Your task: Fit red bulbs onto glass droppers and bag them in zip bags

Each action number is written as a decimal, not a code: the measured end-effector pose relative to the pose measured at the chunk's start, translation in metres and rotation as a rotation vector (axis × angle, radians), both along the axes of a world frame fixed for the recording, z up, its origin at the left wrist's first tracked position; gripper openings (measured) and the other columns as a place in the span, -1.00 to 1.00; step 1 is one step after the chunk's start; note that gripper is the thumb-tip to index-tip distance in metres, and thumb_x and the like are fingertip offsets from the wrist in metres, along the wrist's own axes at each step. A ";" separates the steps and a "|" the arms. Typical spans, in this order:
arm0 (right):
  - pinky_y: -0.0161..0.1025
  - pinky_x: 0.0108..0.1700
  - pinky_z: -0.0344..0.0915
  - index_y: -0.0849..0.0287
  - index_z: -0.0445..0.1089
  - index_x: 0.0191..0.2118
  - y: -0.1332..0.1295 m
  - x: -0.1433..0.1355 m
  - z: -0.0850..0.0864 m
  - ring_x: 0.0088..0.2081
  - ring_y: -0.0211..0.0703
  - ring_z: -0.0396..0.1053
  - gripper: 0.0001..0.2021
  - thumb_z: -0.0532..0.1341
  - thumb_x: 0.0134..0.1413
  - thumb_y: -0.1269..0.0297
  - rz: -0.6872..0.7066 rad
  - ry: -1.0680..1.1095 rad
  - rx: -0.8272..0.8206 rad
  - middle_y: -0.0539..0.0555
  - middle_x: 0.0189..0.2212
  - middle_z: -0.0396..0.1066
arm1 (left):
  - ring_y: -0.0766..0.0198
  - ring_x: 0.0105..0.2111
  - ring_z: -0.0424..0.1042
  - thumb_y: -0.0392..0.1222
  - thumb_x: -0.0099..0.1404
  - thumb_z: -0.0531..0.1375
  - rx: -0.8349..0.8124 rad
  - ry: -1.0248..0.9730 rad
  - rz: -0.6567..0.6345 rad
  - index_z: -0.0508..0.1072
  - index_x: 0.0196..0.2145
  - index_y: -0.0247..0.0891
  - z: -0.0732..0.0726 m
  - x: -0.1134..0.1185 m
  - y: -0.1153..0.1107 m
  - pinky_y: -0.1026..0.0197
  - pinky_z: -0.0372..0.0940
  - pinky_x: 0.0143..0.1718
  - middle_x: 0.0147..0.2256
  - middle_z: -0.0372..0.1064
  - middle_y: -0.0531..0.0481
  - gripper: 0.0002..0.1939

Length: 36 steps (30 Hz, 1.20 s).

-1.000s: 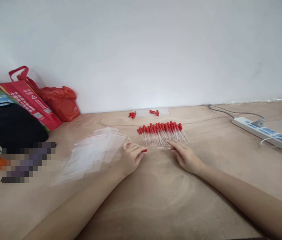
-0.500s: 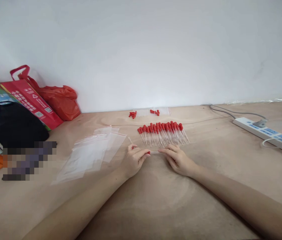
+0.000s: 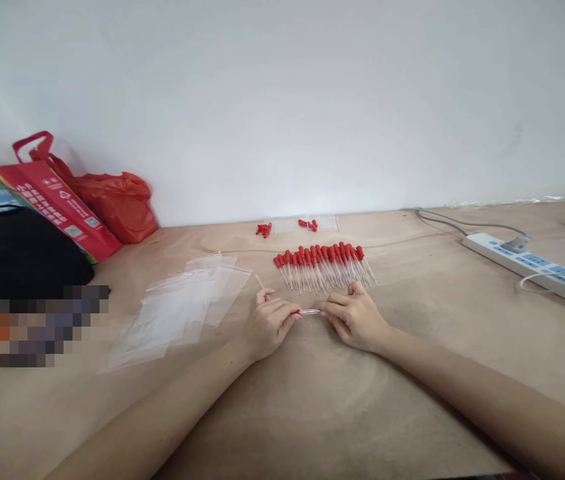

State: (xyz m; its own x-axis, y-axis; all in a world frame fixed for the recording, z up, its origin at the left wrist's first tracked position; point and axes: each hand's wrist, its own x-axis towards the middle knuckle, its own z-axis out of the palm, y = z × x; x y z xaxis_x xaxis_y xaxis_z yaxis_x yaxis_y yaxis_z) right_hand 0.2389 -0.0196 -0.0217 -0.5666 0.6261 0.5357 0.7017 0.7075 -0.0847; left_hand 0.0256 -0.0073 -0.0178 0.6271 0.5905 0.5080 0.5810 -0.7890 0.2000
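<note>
My left hand (image 3: 271, 327) is closed on a red rubber bulb (image 3: 299, 312), most of it hidden by the fingers. A clear dropper tube (image 3: 311, 312) runs from the bulb to my right hand (image 3: 356, 319), whose fingertips pinch its other end. Another thin clear tube (image 3: 259, 281) pokes up past the curled outer fingers of my left hand. Just beyond my hands lies a row of droppers (image 3: 325, 263), their red bulbs pointing toward the wall and their clear stems toward me.
Left of my hands lie overlapping clear zip bags (image 3: 177, 307). Farther back, loose red bulbs (image 3: 264, 230) sit beside a clear bag (image 3: 329, 223). Shopping bags (image 3: 62, 207) and a black bag (image 3: 32, 257) stand at left. A power strip (image 3: 527, 267) with cables is at right.
The tube and bulb between my hands have come slightly lower and nearer me. Less of the red bulb shows now. The whole view has shifted a little.
</note>
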 end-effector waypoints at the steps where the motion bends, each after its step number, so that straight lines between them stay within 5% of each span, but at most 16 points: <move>1: -0.22 -0.34 -0.14 0.15 0.40 -0.30 0.000 -0.001 0.000 -0.52 -0.32 0.13 -0.76 0.00 0.05 0.43 -0.002 -0.021 0.023 0.00 -0.51 0.35 | 0.34 -0.45 0.37 -0.22 0.31 -0.08 0.013 -0.001 -0.003 0.35 -0.37 -0.24 0.000 0.000 0.000 0.08 -0.06 -0.04 -0.46 0.44 0.05 -0.77; 28: -0.24 -0.35 -0.18 0.20 0.35 -0.42 -0.002 -0.018 0.007 -0.49 -0.30 0.12 -0.78 -0.02 0.09 0.39 0.008 -0.067 -0.072 0.01 -0.52 0.37 | 0.34 -0.41 0.35 -0.28 0.29 -0.04 0.150 0.058 -0.081 0.34 -0.35 -0.26 0.004 0.000 0.005 0.04 -0.11 0.02 -0.44 0.40 0.06 -0.82; 32: -0.23 -0.33 -0.13 0.16 0.40 -0.42 0.009 -0.007 0.017 -0.39 -0.20 0.20 -0.78 0.02 0.07 0.31 -0.146 0.011 -0.022 0.05 -0.49 0.40 | 0.20 -0.19 0.31 -0.15 0.25 0.02 0.135 -0.016 0.122 0.29 -0.13 -0.23 0.008 -0.007 0.012 0.00 -0.09 0.03 -0.24 0.36 -0.06 -0.75; 36: -0.21 -0.25 -0.03 0.15 0.44 -0.37 0.033 0.029 0.019 -0.34 -0.14 0.28 -0.72 -0.01 0.06 0.24 -0.631 0.330 -0.079 0.09 -0.42 0.44 | 0.05 -0.12 0.22 -0.02 0.10 0.15 0.021 -0.073 0.393 0.22 -0.10 -0.30 0.004 -0.019 0.020 -0.01 0.10 -0.10 -0.18 0.23 -0.16 -0.54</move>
State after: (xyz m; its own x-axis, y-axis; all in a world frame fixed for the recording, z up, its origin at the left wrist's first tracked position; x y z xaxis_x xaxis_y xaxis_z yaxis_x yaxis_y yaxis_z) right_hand 0.2682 0.0138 -0.0029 0.1006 0.8248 0.5564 0.9039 0.1578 -0.3975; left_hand 0.0064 0.0124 -0.0134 0.3176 0.7670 0.5575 0.8242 -0.5140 0.2378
